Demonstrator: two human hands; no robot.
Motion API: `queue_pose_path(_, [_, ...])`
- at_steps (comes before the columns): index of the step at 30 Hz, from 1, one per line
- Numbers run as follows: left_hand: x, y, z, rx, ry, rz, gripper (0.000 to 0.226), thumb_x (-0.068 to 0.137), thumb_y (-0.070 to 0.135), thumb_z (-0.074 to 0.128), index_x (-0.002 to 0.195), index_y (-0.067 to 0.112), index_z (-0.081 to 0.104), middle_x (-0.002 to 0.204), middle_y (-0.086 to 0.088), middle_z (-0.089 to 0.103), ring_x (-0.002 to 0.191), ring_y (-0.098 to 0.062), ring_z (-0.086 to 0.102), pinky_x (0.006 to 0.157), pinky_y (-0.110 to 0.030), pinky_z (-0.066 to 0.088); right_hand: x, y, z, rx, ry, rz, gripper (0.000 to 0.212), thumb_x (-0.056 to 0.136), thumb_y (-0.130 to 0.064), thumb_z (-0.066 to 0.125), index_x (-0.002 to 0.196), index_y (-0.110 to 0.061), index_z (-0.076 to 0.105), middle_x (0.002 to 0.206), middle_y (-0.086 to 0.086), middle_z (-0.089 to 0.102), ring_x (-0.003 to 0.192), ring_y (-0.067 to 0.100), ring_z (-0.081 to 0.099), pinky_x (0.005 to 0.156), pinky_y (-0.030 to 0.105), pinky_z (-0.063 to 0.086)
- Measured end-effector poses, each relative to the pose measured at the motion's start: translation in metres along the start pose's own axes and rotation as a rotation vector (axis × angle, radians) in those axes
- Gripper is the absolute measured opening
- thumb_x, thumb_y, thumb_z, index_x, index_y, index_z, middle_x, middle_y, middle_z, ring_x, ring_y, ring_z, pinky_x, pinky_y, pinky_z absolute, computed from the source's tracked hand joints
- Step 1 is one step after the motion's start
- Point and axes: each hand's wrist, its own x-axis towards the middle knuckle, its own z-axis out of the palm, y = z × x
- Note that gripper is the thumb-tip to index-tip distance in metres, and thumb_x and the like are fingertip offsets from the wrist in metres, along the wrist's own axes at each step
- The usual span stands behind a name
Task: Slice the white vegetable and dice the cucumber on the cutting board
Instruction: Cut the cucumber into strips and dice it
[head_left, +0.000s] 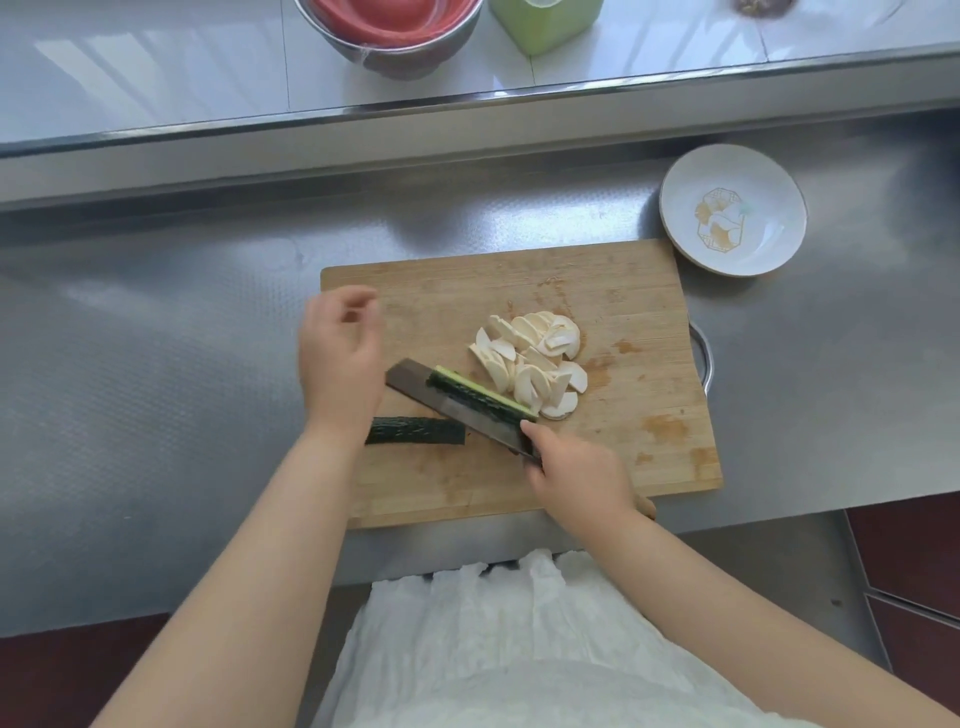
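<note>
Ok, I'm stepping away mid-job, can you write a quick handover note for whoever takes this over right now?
Left hand: holds nothing, fingers loosely curled, raised above the rectangular wooden cutting board.
Right hand: grips the dark-bladed cleaver, which carries one long green cucumber strip on its blade.
Second dark cucumber strip lies on the board beside the left wrist.
Done: pile of white vegetable slices sits mid-board.
Left: dice both cucumber strips.
White patterned plate sits beyond the board's far right corner.
</note>
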Motion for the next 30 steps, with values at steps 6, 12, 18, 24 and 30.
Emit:
queue_pose_path(6, [-0.006,0.013,0.033,0.687,-1.087,0.254,0.047,0.081,0.043,0.069,0.126,0.035,0.055,0.124,0.009,0.054,0.115,-0.019,0.047,0.094,-0.038,0.042,-0.008,-0.010,0.007,-0.058,0.082,-0.130,0.047,0.086,-0.029,0.061,0.132,-0.026,0.050,0.088,0.001,0.065,0.069,0.025,0.062,0.051,0.029,0.041])
queue_pose_path(12, [-0.010,-0.005,0.053,0.813,-1.142,0.268,0.034,0.092,0.039,0.057,0.122,0.025,0.060,0.116,0.002,0.058,0.103,-0.021,0.053,0.085,-0.036,0.046,-0.010,-0.019,-0.001,-0.147,0.234,-0.206,0.052,0.048,-0.014,0.088,0.098,-0.020,0.073,0.053,0.000,0.054,0.037,0.021,0.048,0.034,0.019,0.030])
queue_pose_path(18, [-0.001,-0.005,0.061,0.783,-1.141,0.318,0.031,0.094,0.028,0.054,0.125,0.023,0.057,0.122,-0.001,0.052,0.108,-0.022,0.049,0.091,-0.039,0.043,-0.017,-0.027,-0.004,-0.117,0.157,-0.226,0.050,0.054,-0.017,0.085,0.101,-0.024,0.071,0.055,-0.002,0.053,0.038,0.019,0.047,0.035,0.019,0.030])
queue_pose_path(24, [0.011,0.009,0.037,0.390,-0.652,0.415,0.037,0.092,0.037,0.055,0.126,0.024,0.056,0.128,0.005,0.054,0.121,-0.014,0.045,0.104,-0.033,0.034,-0.016,-0.022,0.001,0.065,-0.048,-0.076,0.031,0.095,-0.034,0.042,0.125,-0.031,0.048,0.081,-0.003,0.064,0.066,0.023,0.060,0.050,0.028,0.043])
queue_pose_path(30, [-0.046,-0.056,-0.005,0.246,0.006,0.077,0.031,0.093,0.032,0.057,0.115,0.011,0.053,0.118,-0.008,0.048,0.113,-0.022,0.041,0.101,-0.032,0.031,0.005,-0.017,-0.003,0.199,-0.137,0.109,0.028,0.094,-0.037,0.043,0.121,-0.036,0.052,0.082,-0.003,0.068,0.069,0.022,0.061,0.047,0.027,0.038])
